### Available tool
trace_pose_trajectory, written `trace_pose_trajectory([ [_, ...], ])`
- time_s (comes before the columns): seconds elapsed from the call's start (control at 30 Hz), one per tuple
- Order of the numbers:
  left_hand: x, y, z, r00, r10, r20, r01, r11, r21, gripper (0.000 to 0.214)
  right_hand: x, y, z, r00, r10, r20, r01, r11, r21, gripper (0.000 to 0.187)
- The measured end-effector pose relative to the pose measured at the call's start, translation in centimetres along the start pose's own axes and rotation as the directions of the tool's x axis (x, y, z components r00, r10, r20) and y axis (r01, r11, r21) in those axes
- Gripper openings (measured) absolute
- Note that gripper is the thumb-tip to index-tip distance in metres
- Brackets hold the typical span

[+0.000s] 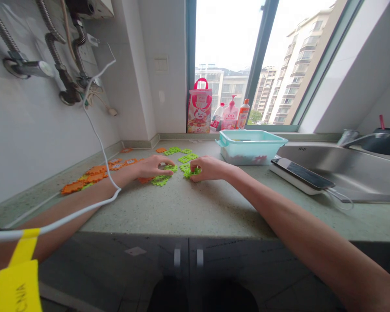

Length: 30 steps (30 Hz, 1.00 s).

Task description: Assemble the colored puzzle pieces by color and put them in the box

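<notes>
Basically, left of the tub (pixel 245 154), right hand (pixel 209 168) pinches a green piece (pixel 196 171) — likely for fine control — while left hand (pixel 149 167) curls fingers half-open, hold unclear.

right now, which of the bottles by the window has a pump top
The pink middle bottle; the red-capped bottle to its left and the orange-capped bottle to its right have no pump.
</notes>
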State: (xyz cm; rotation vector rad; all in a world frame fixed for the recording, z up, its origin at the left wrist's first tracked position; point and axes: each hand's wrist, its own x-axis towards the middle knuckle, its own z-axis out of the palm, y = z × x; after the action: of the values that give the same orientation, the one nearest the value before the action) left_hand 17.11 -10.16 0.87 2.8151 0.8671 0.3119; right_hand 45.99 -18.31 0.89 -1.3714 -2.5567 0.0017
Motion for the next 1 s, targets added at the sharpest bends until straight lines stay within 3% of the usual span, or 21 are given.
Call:
trace_pose_trajectory([
  [0.63, 0.1, -0.8, 0.5, 0.999, 0.011, -0.031, -0.012, 0.999, -0.034, 0.064, -0.1, -0.2, -0.4, 1.000, 0.018, -0.018, -0.019, 1.000, -0.005, 0.021],
  [0.83, -0.4, 0.0, -0.3, 0.999, -0.003, 0.039, 0.002, 1.000, 0.017, 0.071, -0.2, -0.2, -0.5, 0.999, 0.021, -0.031, -0.022, 1.000, -0.005, 0.022],
  [1.0, -0.8, 0.0, -1.0, 0.994, 0.059, 0.090, -0.059, 0.998, 0.002, 0.070, -0.1, -0.1, -0.4, 0.999, 0.008, -0.047, -0.008, 1.000, -0.012, 0.023],
])
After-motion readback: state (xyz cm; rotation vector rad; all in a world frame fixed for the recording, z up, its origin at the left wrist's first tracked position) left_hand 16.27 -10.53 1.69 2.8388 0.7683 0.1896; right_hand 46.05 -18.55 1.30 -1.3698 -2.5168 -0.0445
